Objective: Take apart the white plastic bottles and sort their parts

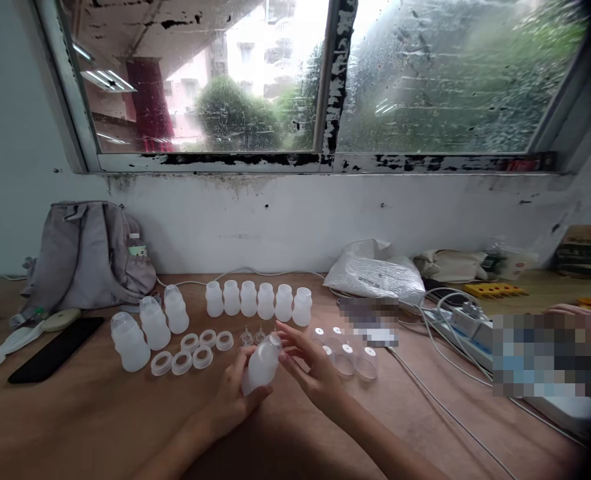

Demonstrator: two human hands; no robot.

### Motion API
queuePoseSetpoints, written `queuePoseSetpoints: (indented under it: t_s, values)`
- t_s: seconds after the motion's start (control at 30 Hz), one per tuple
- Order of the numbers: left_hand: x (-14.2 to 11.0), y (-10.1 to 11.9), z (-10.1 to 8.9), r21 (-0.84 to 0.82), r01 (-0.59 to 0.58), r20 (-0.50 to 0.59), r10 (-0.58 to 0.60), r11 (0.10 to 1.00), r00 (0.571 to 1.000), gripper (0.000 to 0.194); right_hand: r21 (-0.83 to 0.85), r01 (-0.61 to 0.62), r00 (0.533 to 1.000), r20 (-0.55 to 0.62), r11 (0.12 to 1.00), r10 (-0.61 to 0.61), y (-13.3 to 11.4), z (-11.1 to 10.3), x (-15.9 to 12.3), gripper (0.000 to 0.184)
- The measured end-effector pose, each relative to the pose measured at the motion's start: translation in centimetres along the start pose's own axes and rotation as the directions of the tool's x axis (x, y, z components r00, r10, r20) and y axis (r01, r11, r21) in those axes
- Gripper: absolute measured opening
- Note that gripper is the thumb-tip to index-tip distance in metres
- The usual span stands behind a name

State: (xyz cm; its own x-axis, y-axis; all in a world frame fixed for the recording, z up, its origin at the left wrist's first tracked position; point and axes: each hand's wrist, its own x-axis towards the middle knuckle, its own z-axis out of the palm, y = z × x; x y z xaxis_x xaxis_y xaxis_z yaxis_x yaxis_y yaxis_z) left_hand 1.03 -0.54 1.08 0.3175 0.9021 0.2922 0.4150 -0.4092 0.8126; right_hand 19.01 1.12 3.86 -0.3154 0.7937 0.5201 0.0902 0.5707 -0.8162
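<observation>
My left hand [236,392] wraps round a frosted white baby bottle [260,368], tilted with its top to the right. Curved fingers of my right hand [311,368] touch the bottle's clear top. Behind the bottle stand small clear nipples [246,337], partly hidden. Left of them lie several translucent collar rings [202,357]. Three capped bottles [130,343] stand in a slanting row further left. A row of several uncapped bottles [248,299] stands at the back. Right of my hands are several clear domed caps [365,367] with white discs [347,349] among them.
A black phone-like slab [55,350] lies at the left, before a grey backpack [83,260]. A plastic-wrapped package [378,273] rests by the wall. White cables [440,420] and a power strip [468,320] run along the right. Part of another person's hand [580,309] shows at the far right.
</observation>
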Motion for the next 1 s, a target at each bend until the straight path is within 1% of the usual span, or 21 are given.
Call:
queuePoseSetpoints:
  t_s: [0.1,0.17,0.23,0.27,0.33,0.4,0.43,0.47,0.53,0.57,0.6,0.67,0.7,0.77,0.8,0.87,0.93,1.0]
  values:
    - [0.4,-0.9,0.1,-0.102,0.023,-0.049,-0.028,0.994,0.998,0.046,-0.035,0.050,0.999,0.013,0.998,-0.050,0.5,0.4,-0.3,0.040]
    - [0.5,-1.5,0.2,-0.143,0.037,-0.057,-0.046,0.989,0.997,0.046,-0.081,0.040,0.999,0.005,0.996,-0.040,1.5,0.7,-0.5,0.034]
    - [0.5,-1.7,0.1,-0.130,0.021,-0.064,-0.029,0.991,0.998,0.051,-0.133,0.010,1.000,-0.006,0.991,-0.011,2.6,1.0,-0.7,0.029]
    - [0.5,-1.6,0.0,-0.109,-0.007,-0.088,-0.002,0.994,0.996,0.056,-0.156,-0.012,1.000,-0.016,0.988,0.009,3.1,1.1,-0.7,0.028]
    - [0.6,-0.7,-0.6,-0.043,-0.080,-0.182,0.071,0.996,0.981,0.061,-0.191,-0.055,0.998,-0.044,0.980,0.047,3.8,1.2,-0.8,0.026]
    - [0.9,0.7,-1.8,0.042,-0.121,-0.290,0.128,0.992,0.948,0.055,-0.213,-0.086,0.995,-0.071,0.973,0.072,4.0,1.4,-0.8,0.025]
    - [1.1,1.5,-2.5,0.090,-0.120,-0.309,0.142,0.989,0.940,0.048,-0.220,-0.093,0.994,-0.079,0.971,0.077,4.0,1.4,-0.9,0.025]
    - [1.4,2.3,-3.3,0.143,-0.115,-0.311,0.155,0.983,0.938,0.043,-0.225,-0.095,0.993,-0.085,0.970,0.078,3.9,1.4,-0.9,0.025]
    - [2.1,3.7,-5.1,0.254,-0.142,-0.162,0.187,0.957,0.969,0.029,-0.228,-0.098,0.993,-0.092,0.969,0.079,3.9,1.5,-0.9,0.024]
    - [2.5,4.1,-5.9,0.301,-0.147,-0.098,0.184,0.942,0.978,0.025,-0.228,-0.101,0.992,-0.097,0.969,0.080,3.9,1.5,-0.9,0.024]
    - [2.9,4.5,-6.8,0.340,-0.151,-0.056,0.181,0.928,0.982,0.024,-0.227,-0.104,0.991,-0.103,0.968,0.082,3.9,1.5,-0.9,0.024]
    - [3.6,4.7,-8.4,0.408,-0.153,-0.038,0.185,0.900,0.982,0.023,-0.226,-0.110,0.989,-0.118,0.968,0.085,4.2,1.5,-0.9,0.023]
    - [3.9,4.6,-9.2,0.438,-0.150,-0.052,0.192,0.886,0.980,0.024,-0.227,-0.113,0.988,-0.125,0.967,0.086,4.3,1.5,-0.9,0.023]
    - [4.7,4.3,-10.9,0.497,-0.114,-0.108,0.192,0.860,0.975,0.026,-0.228,-0.117,0.987,-0.133,0.967,0.088,4.6,1.5,-0.9,0.023]
    - [5.1,4.1,-11.8,0.523,-0.076,-0.150,0.179,0.849,0.972,0.027,-0.229,-0.120,0.987,-0.134,0.966,0.090,4.7,1.5,-0.9,0.023]
    - [6.0,3.6,-13.7,0.564,0.032,-0.235,0.123,0.825,0.964,0.030,-0.233,-0.119,0.987,-0.131,0.965,0.090,4.9,1.5,-0.9,0.022]
    - [7.0,2.9,-15.3,0.594,0.136,-0.289,0.053,0.793,0.956,0.032,-0.238,-0.111,0.989,-0.123,0.965,0.083,4.9,1.5,-1.0,0.022]
    - [7.8,1.9,-16.4,0.656,0.239,-0.325,-0.017,0.716,0.945,0.033,-0.244,-0.098,0.991,-0.115,0.965,0.072,4.8,1.5,-1.1,0.022]
